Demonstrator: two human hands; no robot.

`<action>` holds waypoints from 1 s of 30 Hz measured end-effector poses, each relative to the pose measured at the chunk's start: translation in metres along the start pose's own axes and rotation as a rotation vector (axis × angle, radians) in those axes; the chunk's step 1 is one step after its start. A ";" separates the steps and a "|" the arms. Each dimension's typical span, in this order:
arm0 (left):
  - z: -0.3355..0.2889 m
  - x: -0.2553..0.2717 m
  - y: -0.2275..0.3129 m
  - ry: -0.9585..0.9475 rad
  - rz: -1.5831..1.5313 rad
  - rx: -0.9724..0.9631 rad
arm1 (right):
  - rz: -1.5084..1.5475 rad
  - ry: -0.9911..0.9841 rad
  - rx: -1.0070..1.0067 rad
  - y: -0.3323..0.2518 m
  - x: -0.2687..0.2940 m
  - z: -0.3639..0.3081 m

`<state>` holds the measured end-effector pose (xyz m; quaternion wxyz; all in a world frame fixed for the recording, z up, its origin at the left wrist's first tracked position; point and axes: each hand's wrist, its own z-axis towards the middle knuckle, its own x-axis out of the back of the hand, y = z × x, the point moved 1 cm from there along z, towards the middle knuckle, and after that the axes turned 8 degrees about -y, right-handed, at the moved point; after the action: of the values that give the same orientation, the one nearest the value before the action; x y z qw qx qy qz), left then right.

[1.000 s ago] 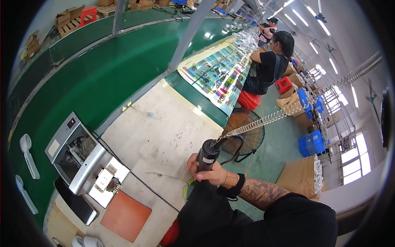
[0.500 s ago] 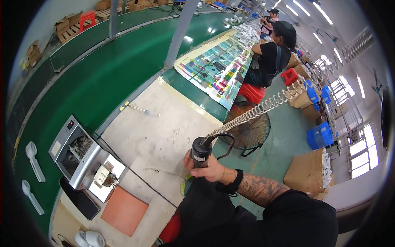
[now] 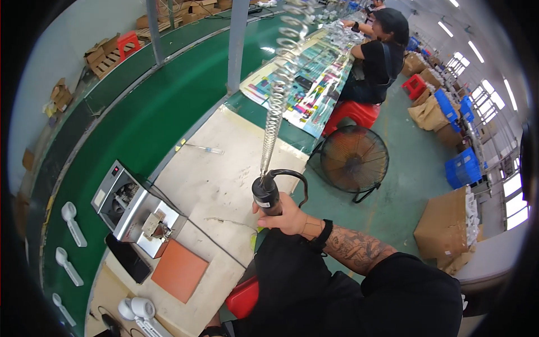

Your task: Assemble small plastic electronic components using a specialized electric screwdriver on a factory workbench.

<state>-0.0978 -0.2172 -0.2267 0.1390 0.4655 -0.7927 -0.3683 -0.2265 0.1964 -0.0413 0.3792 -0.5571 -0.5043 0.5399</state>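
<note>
My right hand [image 3: 285, 218] is wrapped round the black body of an electric screwdriver [image 3: 266, 194], its lower end hidden by my fingers and the angle. A coil spring [image 3: 275, 106] runs up from its top, and a black cable loops off beside it. At the lower edge only a sliver of my left hand [image 3: 214, 321] and a black wristband show; its fingers are out of sight. Near it lie white round-headed handled pieces [image 3: 144, 308]. Left of the screwdriver stand a grey screw feeder [image 3: 126, 196] with small screws inside and an orange-brown square pad [image 3: 181, 271].
A black phone [image 3: 128, 258] lies beside the feeder. On the green conveyor [image 3: 135, 112] lie several white spoon-shaped parts [image 3: 74, 224]. A thin clear-handled tool [image 3: 205, 148] rests on the worktable [image 3: 224, 168]. A floor fan [image 3: 355, 158], a red stool [image 3: 353, 115] and a seated person [image 3: 382, 56] are beyond.
The view has shifted, bringing more white pieces and my left wrist into the lower edge. The spring now stands more upright; my right hand still grips the screwdriver.
</note>
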 end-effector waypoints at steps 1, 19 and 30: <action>-0.007 0.003 0.001 0.022 0.015 0.004 | 0.000 -0.005 0.031 -0.002 0.002 -0.001; -0.072 -0.144 0.257 0.273 0.430 -0.637 | 0.465 -0.801 0.094 -0.110 -0.035 -0.025; -0.082 -0.183 0.308 0.162 -0.162 -0.799 | 0.853 -0.749 0.424 -0.154 -0.066 -0.012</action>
<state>-0.1509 -0.0097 0.0726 0.3412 0.4634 -0.5346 -0.6189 -0.2317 0.1650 0.1234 0.0285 -0.3946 -0.2170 0.8924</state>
